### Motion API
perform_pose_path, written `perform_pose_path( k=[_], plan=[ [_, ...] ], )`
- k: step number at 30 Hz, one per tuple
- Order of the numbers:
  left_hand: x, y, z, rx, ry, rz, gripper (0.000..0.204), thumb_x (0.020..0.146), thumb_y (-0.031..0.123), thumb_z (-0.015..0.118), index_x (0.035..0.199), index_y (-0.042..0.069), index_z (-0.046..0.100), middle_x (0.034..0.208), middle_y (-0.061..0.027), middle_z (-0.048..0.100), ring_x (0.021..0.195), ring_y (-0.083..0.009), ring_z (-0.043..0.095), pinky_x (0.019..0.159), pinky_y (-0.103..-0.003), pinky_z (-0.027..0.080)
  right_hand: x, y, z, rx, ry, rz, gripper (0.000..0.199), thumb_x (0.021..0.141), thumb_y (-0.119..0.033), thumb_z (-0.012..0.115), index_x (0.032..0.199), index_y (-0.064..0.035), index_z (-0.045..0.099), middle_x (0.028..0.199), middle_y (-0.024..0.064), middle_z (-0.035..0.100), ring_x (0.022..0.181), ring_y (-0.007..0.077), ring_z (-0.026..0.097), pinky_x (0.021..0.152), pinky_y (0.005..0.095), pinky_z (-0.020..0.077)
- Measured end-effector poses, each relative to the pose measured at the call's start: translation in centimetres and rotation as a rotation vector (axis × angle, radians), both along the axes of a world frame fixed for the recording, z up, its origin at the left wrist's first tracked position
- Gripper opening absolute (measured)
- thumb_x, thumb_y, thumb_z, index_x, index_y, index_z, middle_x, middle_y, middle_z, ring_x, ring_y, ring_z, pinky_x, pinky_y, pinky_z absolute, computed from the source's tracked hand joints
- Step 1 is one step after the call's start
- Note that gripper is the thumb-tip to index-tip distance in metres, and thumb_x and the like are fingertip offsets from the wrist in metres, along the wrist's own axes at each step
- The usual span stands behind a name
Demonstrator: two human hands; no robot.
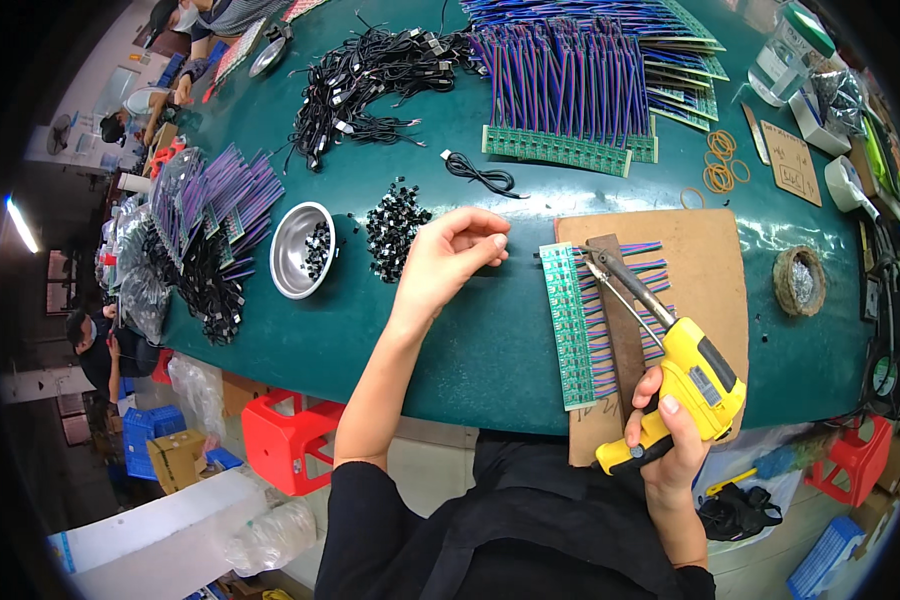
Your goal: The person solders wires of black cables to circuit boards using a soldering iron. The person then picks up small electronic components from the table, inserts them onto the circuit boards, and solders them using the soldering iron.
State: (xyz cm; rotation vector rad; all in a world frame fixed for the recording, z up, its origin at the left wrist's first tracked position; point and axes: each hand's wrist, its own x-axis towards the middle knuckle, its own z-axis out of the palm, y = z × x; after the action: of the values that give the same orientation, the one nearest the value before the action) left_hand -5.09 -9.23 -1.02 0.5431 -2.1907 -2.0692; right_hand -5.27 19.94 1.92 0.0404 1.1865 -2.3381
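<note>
Nearby lie black components (391, 230); left fingers (487, 248) half curled, grasp unclear; right fingers (650, 384) clasp a soldering gun (694, 362).

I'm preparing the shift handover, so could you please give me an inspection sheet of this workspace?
Surface: green table, with a brown board at its near side.
Work items: green circuit strip on the board, its wires under a dark bar; yellow soldering gun.
Clutter: metal bowl holding small black parts, a black parts pile beside it, rubber bands.
Hands: left hand has curled fingers, contents unclear; right hand grips the yellow soldering gun.
Cables: black cable heap, one black cable apart, blue-purple wires on stacked strips.
Surroundings: red stool, blue crate, other people at left.
</note>
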Motion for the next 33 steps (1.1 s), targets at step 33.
perform_pose_path(
  k=[33],
  plan=[
    [-0.1, 2.7, -0.3, 0.231, -0.076, -0.029, 0.019, 0.086, 0.006, 0.057, 0.102, -0.001, 0.051, 0.079, -0.0123, 0.064, 0.064, -0.0156, 0.064, 0.057, -0.024, 0.052, 0.2, -0.4, 0.0, 0.081, -0.016, 0.107, 0.036, 0.084, -0.004, 0.054, 0.119, 0.0043, 0.048, 0.098, 0.0148, 0.059, 0.082, 0.0172, 0.06, 0.059, 0.0298, 0.0571]
  ],
)
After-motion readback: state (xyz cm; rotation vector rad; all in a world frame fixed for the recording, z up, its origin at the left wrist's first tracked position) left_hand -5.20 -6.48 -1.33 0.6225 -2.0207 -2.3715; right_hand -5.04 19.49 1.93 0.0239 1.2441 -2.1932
